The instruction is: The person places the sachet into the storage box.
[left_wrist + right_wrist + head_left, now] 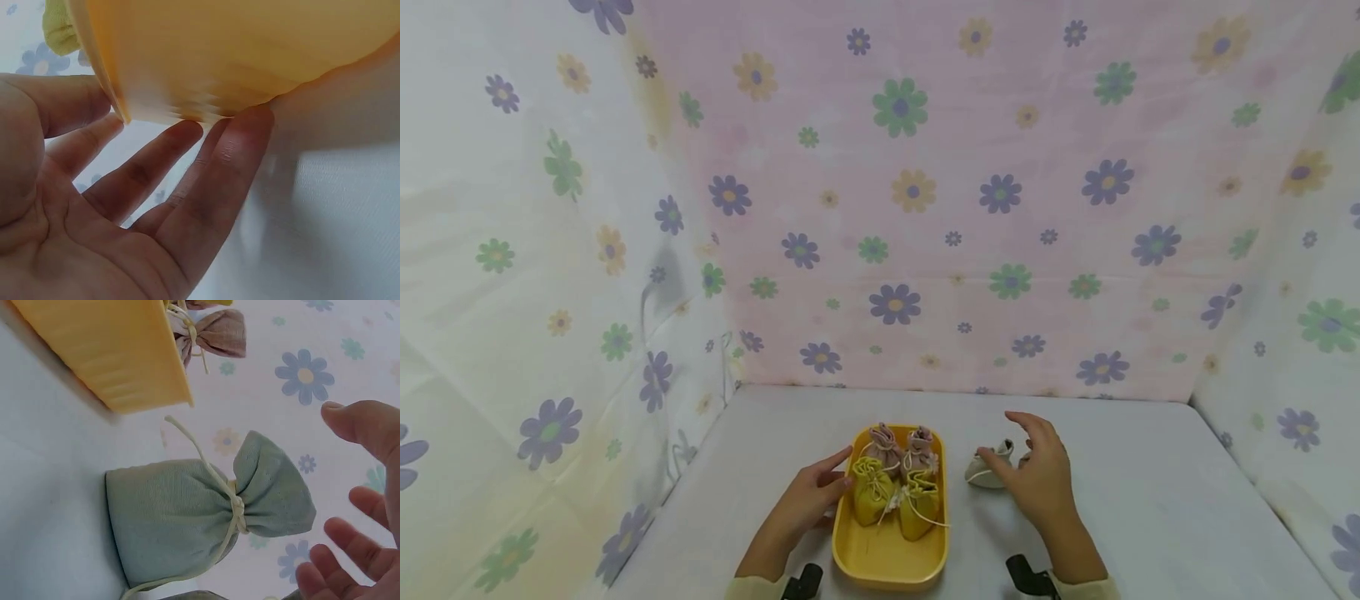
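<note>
My left grip (808,500): fingers extended, touching the tray's (891,567) outer side. Right grip (1043,479): spread wide, holding nothing, just beside the grey bag (169,515). Right wrist view shows me its knotted cord (238,507); only head shows all four bags (872,500) in the tray, between grips.

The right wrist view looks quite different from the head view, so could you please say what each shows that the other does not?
Only the right wrist view clearly shows the knot on the grey-green bag. Only the head view shows the left hand and the inside of the yellow tray. Both share that bag, the tray, the right hand and the flowered cloth.
</note>
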The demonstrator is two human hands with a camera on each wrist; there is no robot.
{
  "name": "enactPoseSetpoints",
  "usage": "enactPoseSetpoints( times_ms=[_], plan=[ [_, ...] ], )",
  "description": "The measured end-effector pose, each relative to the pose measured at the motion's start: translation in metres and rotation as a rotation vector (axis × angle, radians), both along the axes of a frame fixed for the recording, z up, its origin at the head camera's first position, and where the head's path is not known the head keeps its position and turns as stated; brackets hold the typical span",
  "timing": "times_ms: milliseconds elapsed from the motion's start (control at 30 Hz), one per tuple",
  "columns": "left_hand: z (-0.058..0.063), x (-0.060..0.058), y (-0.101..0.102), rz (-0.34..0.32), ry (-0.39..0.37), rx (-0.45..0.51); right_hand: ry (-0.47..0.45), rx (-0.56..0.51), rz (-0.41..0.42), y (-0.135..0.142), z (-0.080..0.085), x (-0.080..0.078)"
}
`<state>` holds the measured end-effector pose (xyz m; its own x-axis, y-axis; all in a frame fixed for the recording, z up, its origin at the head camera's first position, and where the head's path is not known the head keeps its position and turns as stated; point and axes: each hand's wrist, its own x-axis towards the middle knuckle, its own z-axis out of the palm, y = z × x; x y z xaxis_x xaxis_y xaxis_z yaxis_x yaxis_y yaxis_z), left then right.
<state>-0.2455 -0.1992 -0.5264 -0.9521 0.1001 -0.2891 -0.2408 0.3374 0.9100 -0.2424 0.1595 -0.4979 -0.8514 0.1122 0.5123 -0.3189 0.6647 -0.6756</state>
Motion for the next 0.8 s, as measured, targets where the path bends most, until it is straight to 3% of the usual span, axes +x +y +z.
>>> enactPoseSetpoints(
  times_ms=[300, 567, 800],
  plan=[
    [0.008, 0.003, -0.002, -0.073, 0.048, 0.0, -0.219, -0.024, -0.048, 0.001, -0.003, 0.001],
    [0.013, 0.003, -0.004, -0.115, 0.047, 0.004, -0.226, 0.031, -0.093, 0.002, -0.007, -0.001],
    [0.02, 0.004, -0.008, -0.152, 0.036, 0.018, -0.337, 0.048, -0.11, -0.003, -0.009, -0.003]
  ],
)
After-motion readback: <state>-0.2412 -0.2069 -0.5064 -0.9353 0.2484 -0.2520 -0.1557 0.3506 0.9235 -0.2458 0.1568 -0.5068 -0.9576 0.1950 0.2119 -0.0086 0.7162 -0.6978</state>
